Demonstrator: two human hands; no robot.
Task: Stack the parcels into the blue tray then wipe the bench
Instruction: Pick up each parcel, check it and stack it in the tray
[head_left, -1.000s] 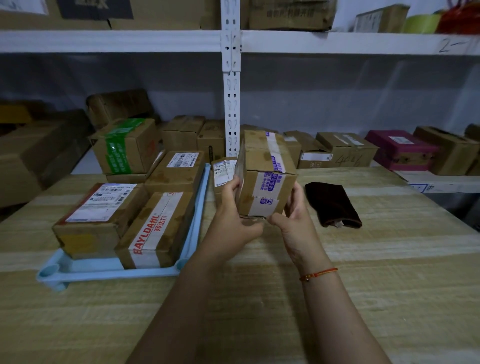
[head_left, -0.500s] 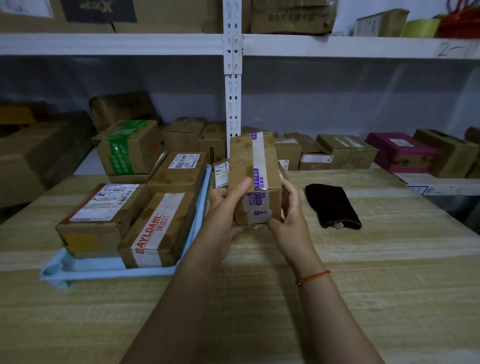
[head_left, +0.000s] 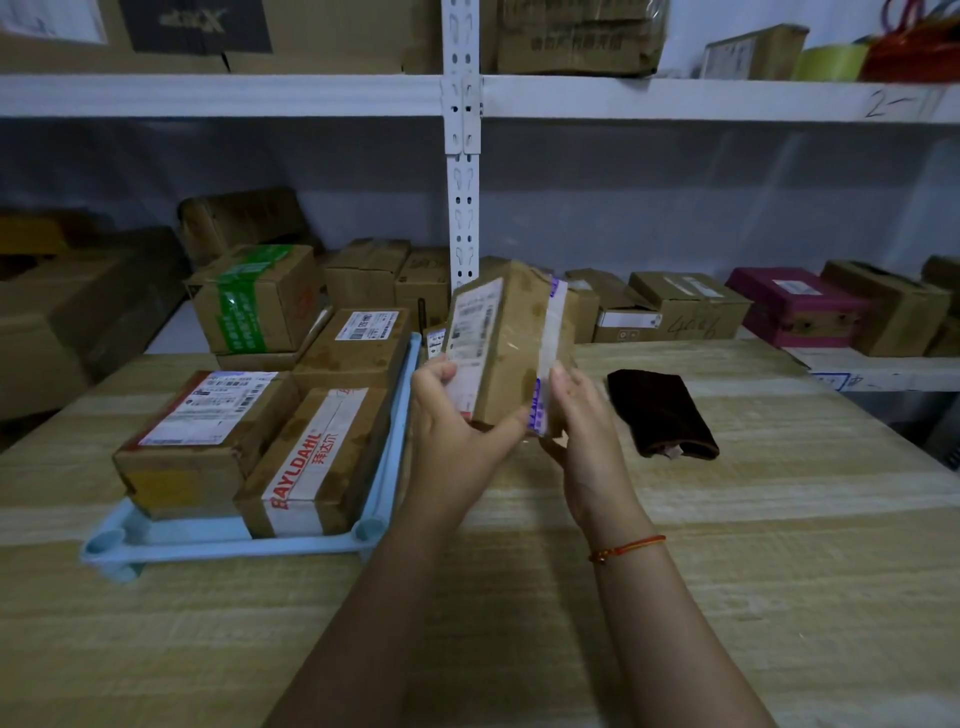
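- Here, both hands hold one parcel (head_left: 511, 343) above the surface (head_left: 727, 571), just right of the blue tray (head_left: 228, 540).
- Left hand (head_left: 452, 415): fingers curled round the parcel's left face, over its white label; thumb under the near lower edge.
- Right hand (head_left: 579, 415): fingers curled against the right face, at the purple-printed tape; a red cord (head_left: 626, 548) circles the wrist.
- Parcel: brown carton, tilted, clear tape along its near edge.
- Tray: at the left of the surface, carrying a labelled box (head_left: 208, 431) at near left, a box marked RAYLDAHL (head_left: 317, 457) just beside it on the right, and another box (head_left: 358, 343) behind.
- A box with green tape (head_left: 257, 301) stands farther back, on a flat carton; whether that is within the tray cannot be told.
- Dark cloth (head_left: 662, 413): folded, flat on the surface, right of the hands and apart from them.
- Shelf (head_left: 857, 364): beyond the surface, with brown boxes and one magenta box (head_left: 795, 304).
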